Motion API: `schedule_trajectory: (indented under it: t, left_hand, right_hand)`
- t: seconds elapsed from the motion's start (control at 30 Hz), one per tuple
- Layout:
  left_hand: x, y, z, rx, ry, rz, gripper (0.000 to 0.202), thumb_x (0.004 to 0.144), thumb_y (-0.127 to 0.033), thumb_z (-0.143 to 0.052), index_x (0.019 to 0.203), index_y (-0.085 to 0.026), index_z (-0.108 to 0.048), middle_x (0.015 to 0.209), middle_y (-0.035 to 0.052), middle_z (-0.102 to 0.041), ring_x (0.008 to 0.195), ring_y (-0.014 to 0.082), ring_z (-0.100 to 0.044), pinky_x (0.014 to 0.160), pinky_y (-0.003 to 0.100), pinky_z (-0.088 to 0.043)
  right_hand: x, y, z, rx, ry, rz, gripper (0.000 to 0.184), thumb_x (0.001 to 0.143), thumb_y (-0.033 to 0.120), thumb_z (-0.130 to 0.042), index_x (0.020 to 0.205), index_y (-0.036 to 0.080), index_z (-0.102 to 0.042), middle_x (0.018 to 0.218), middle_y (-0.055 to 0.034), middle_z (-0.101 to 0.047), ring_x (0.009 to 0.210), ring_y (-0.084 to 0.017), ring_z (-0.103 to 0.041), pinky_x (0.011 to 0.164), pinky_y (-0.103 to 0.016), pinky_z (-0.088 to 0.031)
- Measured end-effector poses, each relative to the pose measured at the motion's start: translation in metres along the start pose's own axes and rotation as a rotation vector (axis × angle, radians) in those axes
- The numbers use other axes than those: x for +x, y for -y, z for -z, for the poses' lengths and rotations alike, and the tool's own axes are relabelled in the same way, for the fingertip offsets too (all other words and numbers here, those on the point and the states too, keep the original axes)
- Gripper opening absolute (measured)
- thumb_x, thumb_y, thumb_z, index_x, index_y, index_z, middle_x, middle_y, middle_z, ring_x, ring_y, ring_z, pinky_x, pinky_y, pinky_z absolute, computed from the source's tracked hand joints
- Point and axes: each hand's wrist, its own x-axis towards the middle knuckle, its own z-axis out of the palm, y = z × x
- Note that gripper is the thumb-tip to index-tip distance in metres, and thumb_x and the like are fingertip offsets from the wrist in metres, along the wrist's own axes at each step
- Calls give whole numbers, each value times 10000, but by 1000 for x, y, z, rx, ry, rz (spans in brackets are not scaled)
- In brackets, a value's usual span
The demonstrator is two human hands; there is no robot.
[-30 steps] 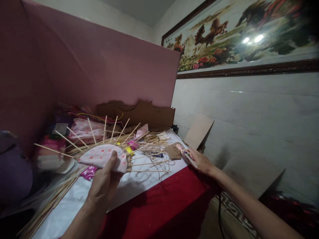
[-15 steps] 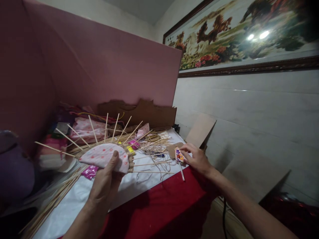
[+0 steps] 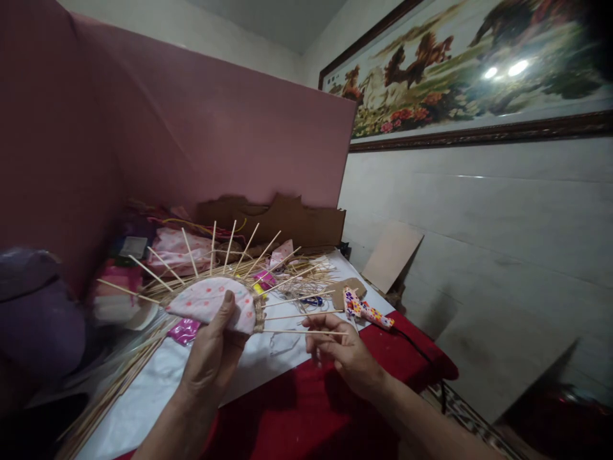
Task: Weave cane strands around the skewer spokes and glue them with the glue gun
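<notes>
My left hand (image 3: 213,345) grips a half-round base (image 3: 204,303) covered in white cloth with red dots, its thumb pressed on top. Thin wooden sticks (image 3: 244,246) fan out from the curved edge, and twine (image 3: 259,315) is woven round them at the right end. Loosely curled, with fingers apart, my right hand (image 3: 335,348) is at the lowest stick, which crosses in front of it; no firm grip shows. Just beyond that hand, a flower-patterned glue gun (image 3: 368,312) lies on a piece of brown cardboard (image 3: 339,292), its cord running right.
A red cloth (image 3: 306,399) and a white sheet (image 3: 282,350) cover the table. Long sticks (image 3: 117,383) lie at the left, and a purple packet (image 3: 184,331) sits beneath the base. Cardboard (image 3: 306,223) stands at the back before a pink panel (image 3: 225,134).
My right hand has let go of the glue gun, now lying on the table, and come left to the lowest stick. My left hand still holds the base; the view has shifted slightly.
</notes>
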Motion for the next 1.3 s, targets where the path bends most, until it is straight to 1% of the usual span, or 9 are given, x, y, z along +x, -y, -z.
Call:
schedule_trajectory:
  t: [0.1, 0.2, 0.37, 0.5, 0.57, 0.73, 0.93, 1.1, 1.3]
  left_hand:
    - [-2, 1, -1, -1, -12, -2, 152, 784, -60, -561, 893, -137, -633, 826, 42, -682, 679, 124, -644, 603, 247, -564]
    - [-3, 1, -2, 1, -21, -6, 134, 781, -51, -561, 860, -134, -631, 763, 27, -673, 625, 111, -632, 564, 228, -555]
    - [-1, 2, -1, 0, 6, 34, 128, 782, -60, -562, 860, -137, -629, 767, 33, -674, 628, 122, -631, 561, 244, -554]
    - [-2, 3, 0, 8, 15, 26, 133, 785, -73, -565, 876, -143, -632, 803, 40, -682, 662, 129, -640, 597, 257, -560]
    - [-3, 3, 0, 15, 15, 20, 127, 782, -71, -568, 862, -143, -634, 789, 38, -684, 657, 124, -640, 610, 253, -561]
    - [-3, 3, 1, 40, 15, 35, 121, 775, -69, -577, 855, -138, -635, 780, 39, -683, 635, 122, -639, 585, 239, -561]
    - [-1, 3, 3, 74, 0, 70, 111, 777, -80, -578, 862, -127, -630, 787, 43, -681, 629, 124, -636, 585, 260, -567]
    - [-3, 3, -1, 60, -5, 64, 124, 794, -75, -554, 872, -128, -634, 782, 48, -691, 644, 126, -646, 585, 248, -562]
    - [-5, 2, -3, 55, -9, 67, 122, 793, -78, -555, 866, -132, -637, 790, 52, -697, 650, 135, -653, 570, 249, -564]
  right_hand:
    - [0, -7, -13, -20, -133, 69, 277, 730, 358, -669, 889, 154, -572, 507, 57, -523, 383, -28, -335, 402, -170, -228]
    - [1, -14, -24, -55, -214, 151, 248, 747, 369, -643, 837, 153, -560, 442, 78, -455, 373, -34, -308, 393, -179, -192]
    - [6, -26, -32, 50, -223, 190, 195, 749, 318, -623, 851, 168, -552, 412, 103, -367, 373, -38, -235, 382, -182, -150]
    - [9, -31, -32, 146, -191, 159, 155, 739, 264, -622, 849, 171, -565, 424, 115, -294, 382, -42, -168, 368, -178, -127]
    - [9, -31, -32, 174, -185, 147, 134, 728, 241, -627, 830, 172, -574, 415, 112, -297, 379, -42, -167, 367, -175, -132]
    - [9, -26, -34, 250, -244, 107, 168, 662, 239, -702, 773, 175, -594, 563, 40, -498, 442, -43, -328, 405, -155, -218]
    - [12, -26, -36, 230, -227, 184, 173, 695, 294, -697, 771, 169, -603, 473, 81, -358, 413, -38, -240, 383, -163, -172]
    - [12, -28, -36, 230, -211, 181, 131, 690, 261, -701, 764, 190, -619, 464, 84, -345, 409, -39, -232, 384, -169, -162]
    - [11, -26, -37, 206, -213, 156, 121, 684, 265, -710, 743, 192, -632, 500, 68, -384, 425, -40, -255, 391, -176, -166]
